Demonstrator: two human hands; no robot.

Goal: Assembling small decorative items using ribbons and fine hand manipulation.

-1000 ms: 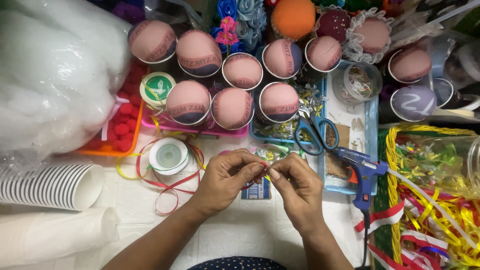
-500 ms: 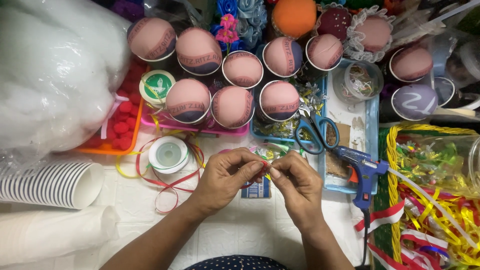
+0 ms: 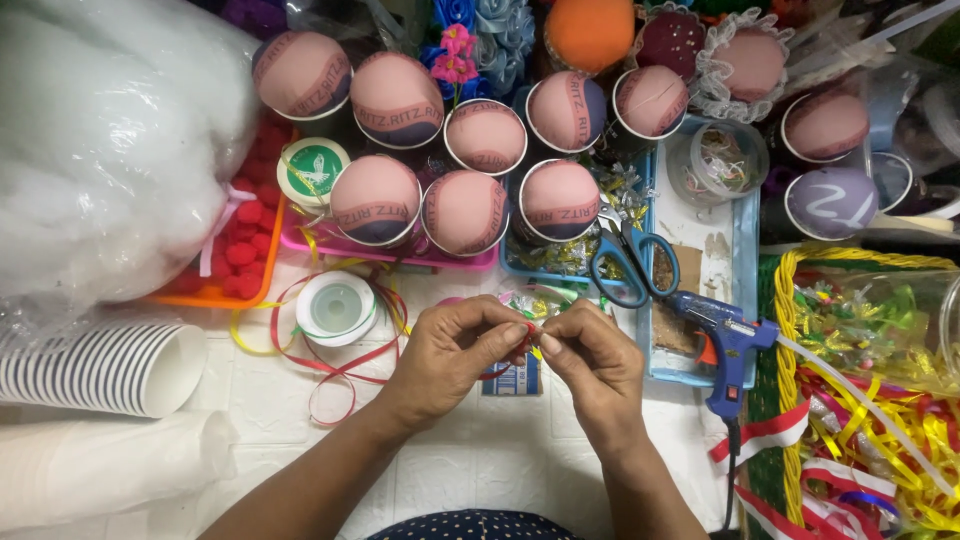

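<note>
My left hand [image 3: 452, 352] and my right hand [image 3: 592, 372] meet fingertip to fingertip over the white surface. Both pinch a small piece of red ribbon [image 3: 528, 333] between thumbs and forefingers. A loop of the same red ribbon [image 3: 335, 385] trails to the left beside a white ribbon spool [image 3: 337, 309]. Under my hands lies a small blue and white packet [image 3: 513, 377].
Several cups topped with pink stuffed domes [image 3: 464, 212] fill the back. A big bag of white stuffing [image 3: 100, 150] sits left, stacked paper cups [image 3: 100, 368] below it. Blue scissors [image 3: 622, 262] and a blue glue gun [image 3: 722, 345] lie right, by a basket of ribbons [image 3: 870, 400].
My fingers have shifted slightly on the red ribbon; the hands stay in the same spot. Nothing else has moved.
</note>
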